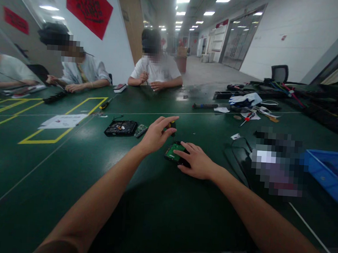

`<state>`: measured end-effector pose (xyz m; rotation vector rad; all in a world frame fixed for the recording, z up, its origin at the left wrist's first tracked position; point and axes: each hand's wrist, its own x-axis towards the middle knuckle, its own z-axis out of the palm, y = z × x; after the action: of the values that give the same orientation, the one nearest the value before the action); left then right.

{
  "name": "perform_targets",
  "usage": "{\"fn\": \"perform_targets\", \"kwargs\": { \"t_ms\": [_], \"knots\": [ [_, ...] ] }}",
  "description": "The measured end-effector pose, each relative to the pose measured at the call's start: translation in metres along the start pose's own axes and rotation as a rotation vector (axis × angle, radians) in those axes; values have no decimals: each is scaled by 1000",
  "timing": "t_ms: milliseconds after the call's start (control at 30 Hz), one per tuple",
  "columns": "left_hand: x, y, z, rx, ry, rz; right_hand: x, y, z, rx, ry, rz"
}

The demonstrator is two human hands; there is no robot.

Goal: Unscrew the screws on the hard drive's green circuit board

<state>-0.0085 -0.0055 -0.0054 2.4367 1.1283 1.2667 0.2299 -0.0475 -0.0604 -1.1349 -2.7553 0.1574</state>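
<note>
One green-boarded black device (171, 152) lies on a green table (65, 196) at twelve o'clock, one right hand (198, 161) spread wide across it. One left hand (158, 135) pinches one yellow-and-black tool (172, 126) just beyond. Toward ten o'clock sit one small circuit board (140, 131) and one black unit (119, 130); one blue tray (323, 172) stands at three. Three co-workers (94, 71) sit between ten and twelve.

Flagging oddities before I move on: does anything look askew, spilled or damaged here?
No spill or clear damage shows. The untidiest spot is ahead and to the right of the right hand: a red-handled screwdriver lies slanted among loose scraps, near a crumpled white-and-blue bundle.
</note>
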Motion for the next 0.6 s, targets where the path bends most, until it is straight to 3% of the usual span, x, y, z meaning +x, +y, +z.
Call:
{"fn": "perform_targets", "kwargs": {
  "t_ms": [233, 600],
  "knots": [
    [-1, 3, 0, -51, -17, -4, 0, 1, 2, 7, 10, -3],
    [0, 4, 0, -11, 51, -4, 1, 1, 2, -9, 13, -7]
  ]
}}
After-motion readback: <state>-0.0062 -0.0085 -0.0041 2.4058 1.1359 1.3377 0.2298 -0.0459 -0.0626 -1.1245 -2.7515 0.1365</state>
